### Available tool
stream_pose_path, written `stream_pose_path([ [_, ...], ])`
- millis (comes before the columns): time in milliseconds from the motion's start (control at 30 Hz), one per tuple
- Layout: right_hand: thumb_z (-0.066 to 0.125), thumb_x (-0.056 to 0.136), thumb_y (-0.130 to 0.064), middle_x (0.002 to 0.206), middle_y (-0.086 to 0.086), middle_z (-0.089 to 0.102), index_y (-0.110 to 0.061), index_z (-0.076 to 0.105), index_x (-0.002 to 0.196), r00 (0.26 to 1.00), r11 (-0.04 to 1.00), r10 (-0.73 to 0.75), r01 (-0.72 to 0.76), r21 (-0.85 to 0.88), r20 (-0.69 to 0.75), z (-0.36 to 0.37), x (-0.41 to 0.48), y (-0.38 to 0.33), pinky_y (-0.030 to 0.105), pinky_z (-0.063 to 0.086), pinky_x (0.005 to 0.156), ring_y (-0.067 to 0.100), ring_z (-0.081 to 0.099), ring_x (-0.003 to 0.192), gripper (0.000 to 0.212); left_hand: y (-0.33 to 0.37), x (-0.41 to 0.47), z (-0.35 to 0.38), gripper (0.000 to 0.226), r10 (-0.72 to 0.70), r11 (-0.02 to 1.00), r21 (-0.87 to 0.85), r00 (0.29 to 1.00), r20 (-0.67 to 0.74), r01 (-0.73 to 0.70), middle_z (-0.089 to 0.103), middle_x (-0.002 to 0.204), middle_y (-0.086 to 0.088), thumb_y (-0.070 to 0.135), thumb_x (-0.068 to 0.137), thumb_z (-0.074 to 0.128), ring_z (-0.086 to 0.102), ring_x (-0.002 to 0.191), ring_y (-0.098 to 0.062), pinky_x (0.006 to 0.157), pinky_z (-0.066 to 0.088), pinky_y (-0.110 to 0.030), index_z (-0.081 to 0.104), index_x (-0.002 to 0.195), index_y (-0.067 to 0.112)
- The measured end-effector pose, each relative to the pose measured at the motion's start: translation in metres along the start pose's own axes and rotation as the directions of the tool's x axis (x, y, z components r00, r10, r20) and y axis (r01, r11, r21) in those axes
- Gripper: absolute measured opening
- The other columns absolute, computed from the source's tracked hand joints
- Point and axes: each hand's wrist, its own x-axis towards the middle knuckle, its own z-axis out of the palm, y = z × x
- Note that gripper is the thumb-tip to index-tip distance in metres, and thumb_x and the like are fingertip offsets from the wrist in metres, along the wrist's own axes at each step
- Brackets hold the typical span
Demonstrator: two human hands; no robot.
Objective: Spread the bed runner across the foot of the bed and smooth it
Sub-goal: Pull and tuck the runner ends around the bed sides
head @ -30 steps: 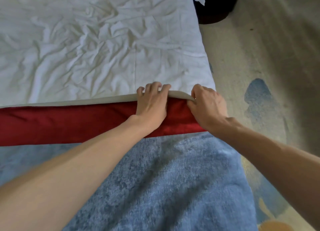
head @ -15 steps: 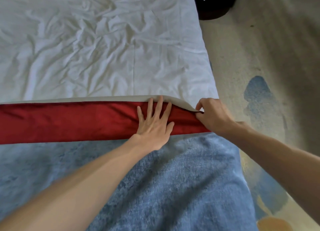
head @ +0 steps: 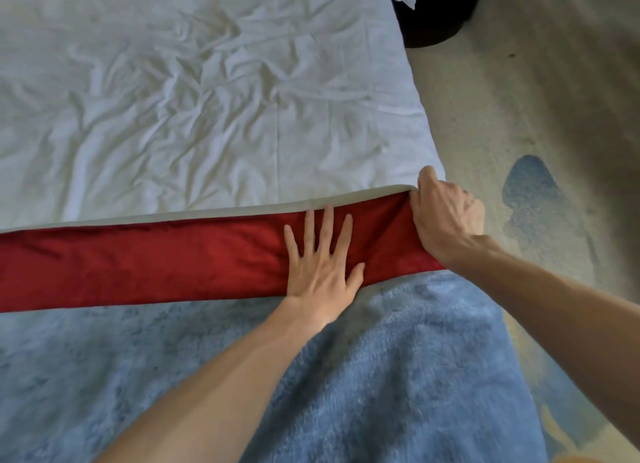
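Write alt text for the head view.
A person's left hand presses flat on a red bed runner while the right hand grips its end at the bed's edge. A wrinkled white sheet lies beyond, a blue blanket nearer.

The runner [head: 156, 261] is red cloth with a soft sheen and a pale edge. The sheet [head: 190, 98] is matt, creased white cotton. The blanket [head: 398, 376] is fuzzy blue pile.

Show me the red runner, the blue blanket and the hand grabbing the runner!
runner [head: 156, 265], head view, middle of the red cloth.
blanket [head: 398, 376], head view, fluffy part between the arms.
right hand [head: 446, 216], head view, back of the hand gripping the runner's end.
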Motion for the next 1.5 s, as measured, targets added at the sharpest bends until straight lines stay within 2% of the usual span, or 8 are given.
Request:
stream_pose_path([
  [133, 0.048, 0.095, -0.037, 0.093, 0.009, 0.06, -0.012, 0.047, 0.106, 0.989, 0.985, 0.054, -0.075, 0.155, 0.136, 0.016, -0.006, 0.023, 0.041, 0.045, 0.077, 0.033, 0.058, 0.088, 0.027, 0.001, 0.001, -0.005, 0.069, 0.056, 0.998, 0.019, 0.998, 0.013, -0.056, -0.004, 0.158, -0.013, 0.05, 0.089, 0.014, -0.004, 0.144, -0.037, 0.111, 0.004, -0.065, 0.005, 0.15, 0.019],
  [367, 0.048, 0.096, -0.029, 0.064, 0.005, 0.052, -0.012, 0.053, 0.066, 0.891, 0.88, 0.155, -0.321, 0.351, 0.426, 0.009, -0.022, 0.076, 0.03, 0.03, 0.054, 0.026, 0.051, 0.07, 0.035, 0.028, 0.005, -0.016, 0.067, 0.241, 0.969, -0.081, 0.967, 0.086, -0.235, -0.021, 0.156, -0.006, 0.055, 0.093, 0.014, -0.023, 0.142, -0.031, 0.111, -0.009, -0.061, -0.007, 0.15, 0.026],
  [633, 0.043, 0.097, -0.035, 0.117, 0.01, 0.064, -0.016, 0.054, 0.127, 0.957, 0.897, 0.089, -0.197, 0.396, 0.275, 0.006, -0.059, 0.089, 0.031, 0.042, 0.082, 0.027, 0.058, 0.107, 0.038, 0.044, 0.011, -0.028, 0.065, 0.248, 0.964, -0.123, 0.965, 0.09, -0.236, -0.002, 0.159, -0.009, 0.05, 0.094, 0.03, -0.006, 0.145, -0.028, 0.115, -0.004, -0.055, 0.01, 0.15, 0.023],
  [767, 0.056, 0.091, -0.031, 0.108, 0.006, 0.068, -0.019, 0.054, 0.126, 0.938, 0.896, 0.072, -0.211, 0.391, 0.34, 0.003, -0.07, 0.105, 0.037, 0.049, 0.086, 0.027, 0.062, 0.1, 0.037, 0.061, 0.021, -0.041, 0.056, 0.26, 0.95, -0.18, 0.966, 0.002, -0.255, 0.014, 0.156, -0.01, 0.041, 0.095, 0.036, 0.008, 0.143, -0.026, 0.116, 0.005, -0.052, 0.027, 0.146, 0.019],
  [1000, 0.058, 0.087, -0.02, 0.108, 0.002, 0.052, -0.026, 0.052, 0.126, 0.942, 0.97, -0.155, 0.088, 0.227, 0.297, 0.004, -0.098, 0.126, 0.03, 0.034, 0.08, 0.025, 0.054, 0.094, 0.041, 0.106, 0.052, -0.045, 0.035, 0.375, 0.916, -0.154, 0.927, 0.002, -0.37, 0.038, 0.145, -0.003, 0.023, 0.095, 0.038, 0.019, 0.14, -0.022, 0.112, 0.013, -0.044, 0.053, 0.126, 0.018],
  [1233, 0.043, 0.093, -0.019, 0.101, 0.002, 0.059, -0.025, 0.063, 0.12, 0.917, 0.895, -0.239, 0.081, 0.438, 0.319, 0.004, -0.073, 0.151, 0.034, 0.046, 0.079, 0.024, 0.058, 0.091, 0.034, 0.14, 0.082, -0.045, 0.021, 0.274, 0.961, -0.025, 0.936, 0.223, -0.275, 0.056, 0.116, 0.002, 0.026, 0.099, 0.038, 0.04, 0.118, -0.021, 0.105, 0.018, -0.046, 0.056, 0.11, 0.021],
  [1367, 0.038, 0.097, -0.02, 0.104, 0.005, 0.06, -0.022, 0.061, 0.118, 0.87, 0.886, -0.291, 0.088, 0.455, 0.397, 0.01, -0.062, 0.163, 0.036, 0.046, 0.08, 0.027, 0.058, 0.096, 0.032, 0.153, 0.102, -0.059, 0.028, 0.259, 0.9, 0.232, 0.881, 0.397, -0.37, 0.058, 0.111, -0.002, 0.038, 0.093, 0.049, 0.043, 0.11, -0.024, 0.099, 0.022, -0.046, 0.056, 0.114, 0.02],
  [1500, 0.045, 0.095, -0.024, 0.107, 0.005, 0.057, -0.023, 0.063, 0.114, 0.828, 0.859, -0.343, 0.085, 0.506, 0.443, 0.012, -0.058, 0.173, 0.032, 0.041, 0.081, 0.026, 0.055, 0.097, 0.026, 0.158, 0.114, -0.069, 0.008, 0.276, 0.893, 0.201, 0.843, 0.463, -0.402, 0.061, 0.093, 0.004, 0.029, 0.092, 0.057, 0.047, 0.098, -0.018, 0.084, 0.023, -0.036, 0.059, 0.092, 0.021],
])
